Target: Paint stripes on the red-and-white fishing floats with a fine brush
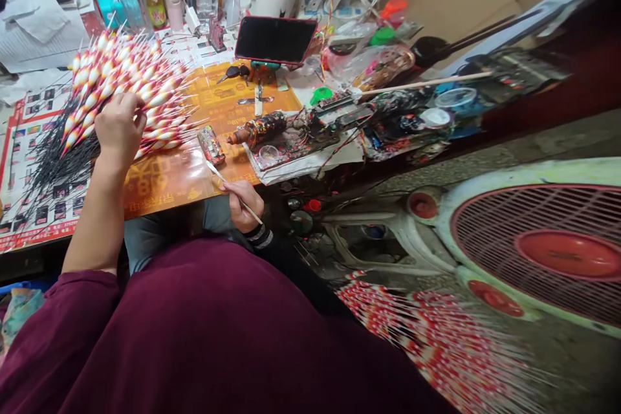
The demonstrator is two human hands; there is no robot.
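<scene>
A dense bundle of fishing floats (104,74), with white-and-red bodies, thin tips and black stems, lies at the left of the table. My left hand (119,123) is over this bundle, its fingers curled and pinched against the floats; whatever is between the fingertips is hidden. At the table's front edge, my right hand (245,205) grips a thin paintbrush (224,180) with a whitish, flat tip pointing up and left. Just beyond that tip rests a small paint-spattered block (211,145).
A phone (275,40) leans on a stand at the back, with keys (235,72) nearby. To the right sits a paint-crusted tool assembly (291,129). Below stand a fan (538,239) and a second bundle of red-and-white floats (436,343). Bottles and cups line the back.
</scene>
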